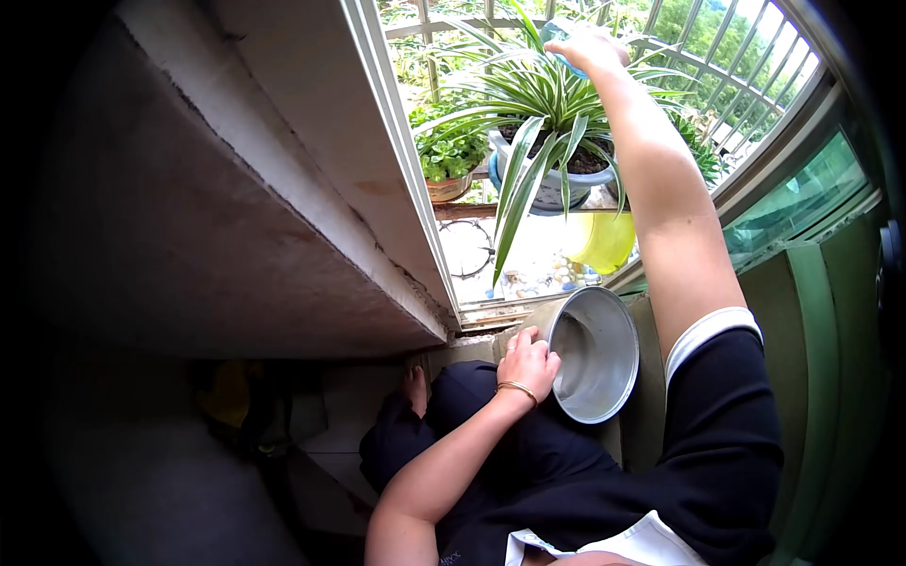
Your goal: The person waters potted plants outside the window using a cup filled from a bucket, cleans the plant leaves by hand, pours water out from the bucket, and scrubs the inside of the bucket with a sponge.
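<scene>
My left hand (528, 366), with a bracelet at the wrist, grips the near rim of a metal pot (595, 358). The pot is tipped on its side toward me over my lap, and its inside looks bare. Through the open window stretches my right arm; at its end my right hand (595, 47) is closed around a light-blue translucent container (555, 36), partly hidden by the fingers. This container is above the long striped leaves of a spider plant (557, 94), which grows in a white-and-blue pot (566, 189) of dark soil.
A smaller leafy plant (448, 141) in a brown pot stands to the left. Below the spider plant is a yellow container (609, 241), with pebbles near it. Metal railings (736, 71) enclose the ledge. The window frame (406, 160) and a wall (236, 189) border the left side.
</scene>
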Demonstrator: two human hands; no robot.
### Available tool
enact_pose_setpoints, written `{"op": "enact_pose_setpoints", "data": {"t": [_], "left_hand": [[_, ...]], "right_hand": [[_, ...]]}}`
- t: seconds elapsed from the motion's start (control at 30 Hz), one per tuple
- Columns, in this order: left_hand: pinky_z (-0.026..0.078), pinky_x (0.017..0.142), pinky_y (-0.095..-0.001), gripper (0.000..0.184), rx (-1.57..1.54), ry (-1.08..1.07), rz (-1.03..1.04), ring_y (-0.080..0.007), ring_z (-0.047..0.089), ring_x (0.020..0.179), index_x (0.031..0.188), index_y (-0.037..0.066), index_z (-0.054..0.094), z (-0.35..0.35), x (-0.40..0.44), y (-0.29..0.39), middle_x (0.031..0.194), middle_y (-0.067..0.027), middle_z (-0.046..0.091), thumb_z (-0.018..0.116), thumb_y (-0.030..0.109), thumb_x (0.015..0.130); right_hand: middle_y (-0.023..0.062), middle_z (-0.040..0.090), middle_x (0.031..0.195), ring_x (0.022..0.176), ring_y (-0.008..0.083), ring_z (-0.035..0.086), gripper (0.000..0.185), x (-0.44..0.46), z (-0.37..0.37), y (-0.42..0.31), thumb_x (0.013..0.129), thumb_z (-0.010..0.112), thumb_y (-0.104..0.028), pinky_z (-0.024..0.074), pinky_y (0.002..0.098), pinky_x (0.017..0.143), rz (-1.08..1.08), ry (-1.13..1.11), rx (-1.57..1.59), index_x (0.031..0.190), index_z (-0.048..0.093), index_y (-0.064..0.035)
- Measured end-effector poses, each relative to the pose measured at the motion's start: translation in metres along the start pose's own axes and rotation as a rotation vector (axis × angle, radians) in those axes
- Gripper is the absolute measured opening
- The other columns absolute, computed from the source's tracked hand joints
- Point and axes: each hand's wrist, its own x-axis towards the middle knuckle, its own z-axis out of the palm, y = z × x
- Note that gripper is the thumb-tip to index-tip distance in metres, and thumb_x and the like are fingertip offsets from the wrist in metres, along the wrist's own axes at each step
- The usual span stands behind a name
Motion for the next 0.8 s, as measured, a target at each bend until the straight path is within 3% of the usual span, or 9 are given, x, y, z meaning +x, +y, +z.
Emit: {"op": "enact_pose_setpoints", "data": {"t": [0.3, 0.33, 0.5, 0.6, 0.7, 0.8], "left_hand": [[0.039, 0.098, -0.0406, 0.029, -0.010, -0.019, -0.005, -0.0349, 0.044, 0.119, 0.087, 0.002, 0.064, -0.002, -0.001, 0.002, 0.129, -0.0159, 0.047, 0.054, 0.029, 0.081], [0.039, 0.098, -0.0405, 0.029, -0.005, -0.014, -0.001, -0.0348, 0.044, 0.119, 0.087, 0.002, 0.064, -0.001, -0.001, 0.001, 0.129, -0.0160, 0.047, 0.054, 0.028, 0.081], [0.039, 0.098, -0.0404, 0.029, 0.006, -0.013, 0.014, -0.0348, 0.044, 0.118, 0.086, 0.002, 0.064, 0.001, -0.002, -0.001, 0.127, -0.0165, 0.048, 0.054, 0.028, 0.082], [0.045, 0.091, -0.0453, 0.027, 0.040, 0.005, 0.027, -0.0322, 0.045, 0.118, 0.086, 0.004, 0.065, 0.003, -0.001, -0.003, 0.128, -0.0127, 0.048, 0.054, 0.028, 0.080], [0.045, 0.091, -0.0454, 0.027, 0.037, 0.015, 0.024, -0.0324, 0.045, 0.118, 0.086, 0.004, 0.064, 0.003, -0.001, -0.003, 0.128, -0.0125, 0.048, 0.055, 0.028, 0.080], [0.045, 0.091, -0.0451, 0.027, 0.050, 0.012, 0.018, -0.0325, 0.045, 0.118, 0.085, 0.004, 0.064, 0.002, -0.001, -0.003, 0.128, -0.0132, 0.048, 0.055, 0.029, 0.080]], "right_hand": [[0.0067, 0.057, 0.122, 0.111, 0.0214, 0.055, 0.066, 0.005, -0.004, 0.038, 0.071, 0.065, -0.058, 0.0463, 0.0422, 0.088, 0.116, -0.186, -0.150, 0.120, 0.057, -0.0133], [0.0082, 0.061, 0.116, 0.107, 0.0221, 0.058, 0.063, 0.008, -0.003, 0.045, 0.071, 0.066, -0.057, 0.0464, 0.0431, 0.087, 0.082, -0.236, -0.148, 0.114, 0.061, -0.0119], [0.0078, 0.062, 0.115, 0.103, 0.0242, 0.060, 0.062, 0.003, -0.002, 0.054, 0.072, 0.067, -0.053, 0.0453, 0.0456, 0.087, -0.031, -0.317, -0.232, 0.118, 0.059, -0.0127], [0.0099, 0.063, 0.112, 0.103, 0.0266, 0.060, 0.062, 0.000, -0.006, 0.050, 0.071, 0.068, -0.053, 0.0443, 0.0470, 0.089, -0.115, -0.376, -0.224, 0.116, 0.061, -0.0108], [0.0122, 0.066, 0.103, 0.090, 0.0273, 0.064, 0.062, -0.004, -0.008, 0.049, 0.068, 0.067, -0.057, 0.0503, 0.0411, 0.079, -0.160, -0.202, -0.186, 0.105, 0.065, -0.0072], [0.0103, 0.064, 0.108, 0.098, 0.0257, 0.062, 0.064, -0.005, -0.023, 0.041, 0.073, 0.063, -0.060, 0.0507, 0.0401, 0.081, -0.058, -0.132, -0.231, 0.115, 0.060, -0.0123]]}}
